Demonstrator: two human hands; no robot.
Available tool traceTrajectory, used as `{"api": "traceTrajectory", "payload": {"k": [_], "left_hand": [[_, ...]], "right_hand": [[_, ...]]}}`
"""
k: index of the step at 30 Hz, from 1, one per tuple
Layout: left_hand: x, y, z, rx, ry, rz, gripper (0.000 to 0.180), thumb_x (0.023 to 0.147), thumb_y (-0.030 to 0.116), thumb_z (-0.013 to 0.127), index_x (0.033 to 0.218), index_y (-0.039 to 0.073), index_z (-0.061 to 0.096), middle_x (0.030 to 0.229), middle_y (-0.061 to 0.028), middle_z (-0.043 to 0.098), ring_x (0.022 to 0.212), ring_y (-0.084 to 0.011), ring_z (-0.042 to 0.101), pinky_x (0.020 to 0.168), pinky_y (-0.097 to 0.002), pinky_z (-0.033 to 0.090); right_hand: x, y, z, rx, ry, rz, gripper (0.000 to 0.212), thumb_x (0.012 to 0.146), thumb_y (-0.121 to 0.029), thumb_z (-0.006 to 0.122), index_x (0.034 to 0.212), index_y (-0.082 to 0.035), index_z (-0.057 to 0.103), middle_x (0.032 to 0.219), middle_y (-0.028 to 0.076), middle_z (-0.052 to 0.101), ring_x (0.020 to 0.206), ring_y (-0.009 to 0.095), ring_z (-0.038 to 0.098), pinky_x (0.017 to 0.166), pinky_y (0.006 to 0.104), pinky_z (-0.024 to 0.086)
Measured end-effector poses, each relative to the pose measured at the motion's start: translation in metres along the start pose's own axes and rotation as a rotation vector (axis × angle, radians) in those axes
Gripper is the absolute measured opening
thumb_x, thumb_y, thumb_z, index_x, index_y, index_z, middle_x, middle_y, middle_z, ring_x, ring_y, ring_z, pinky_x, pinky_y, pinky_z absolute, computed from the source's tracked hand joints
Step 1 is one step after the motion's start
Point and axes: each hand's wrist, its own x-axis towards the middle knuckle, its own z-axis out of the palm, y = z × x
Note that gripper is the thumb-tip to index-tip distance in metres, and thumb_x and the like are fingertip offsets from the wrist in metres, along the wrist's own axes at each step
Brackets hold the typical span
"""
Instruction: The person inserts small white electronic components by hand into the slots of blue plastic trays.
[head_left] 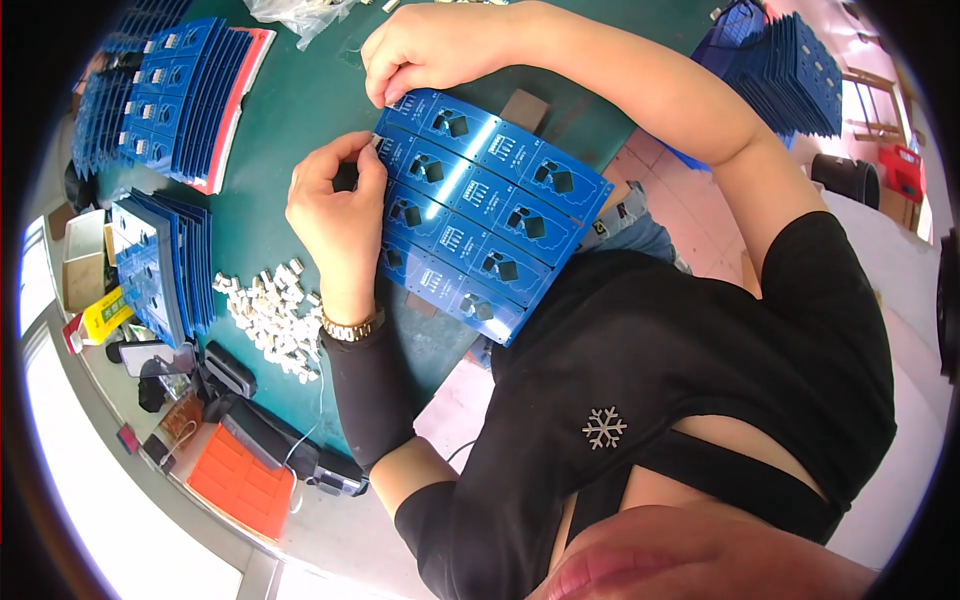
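A blue circuit board panel (485,215) lies tilted before me, partly over the green table's near edge. It has rows of outlined boards with dark cut-outs. My left hand (340,195), with a gold watch at its wrist, is closed in a pinch at the panel's left edge. A small white connector (378,141) shows at its fingertips. At the panel's far left corner my right hand (420,50) is curled, thumb and forefinger pressed together; what they hold is hidden. A loose heap of white connectors (275,315) lies left of my left forearm.
Stacked blue panels (185,100), some fitted with white connectors, stand at the far left; another stack (160,265) is nearer. More panels (790,75) fill a blue crate at right. A brown block (524,110) sits beneath the panel's far edge. An orange crate (240,480) stands lower left.
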Motion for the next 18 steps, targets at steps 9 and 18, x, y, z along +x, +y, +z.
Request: {"api": "traceTrajectory", "payload": {"k": [9, 18], "left_hand": [[0.0011, -0.0005, 0.0012, 0.029, 0.004, 0.042, 0.010, 0.076, 0.005, 0.070, 0.086, 0.007, 0.072, 0.074, -0.0038, 0.066, 0.073, -0.0187, 0.061, 0.072, -0.0325, 0.050], [-0.0004, -0.0010, 0.0016, -0.008, -0.006, -0.028, 0.010, 0.076, 0.006, 0.070, 0.086, 0.007, 0.072, 0.078, -0.0046, 0.068, 0.076, -0.0183, 0.063, 0.074, -0.0318, 0.051]], "right_hand": [[0.0013, 0.0038, 0.0002, 0.014, 0.007, -0.021, 0.012, 0.073, -0.008, 0.068, 0.082, -0.002, 0.072, 0.080, 0.016, 0.067, 0.078, 0.032, 0.065, 0.071, 0.0383, 0.050], [0.0015, 0.0029, -0.0012, 0.052, -0.037, -0.001, 0.011, 0.074, -0.008, 0.068, 0.082, -0.001, 0.072, 0.081, 0.016, 0.068, 0.079, 0.031, 0.066, 0.073, 0.0374, 0.051]]}}
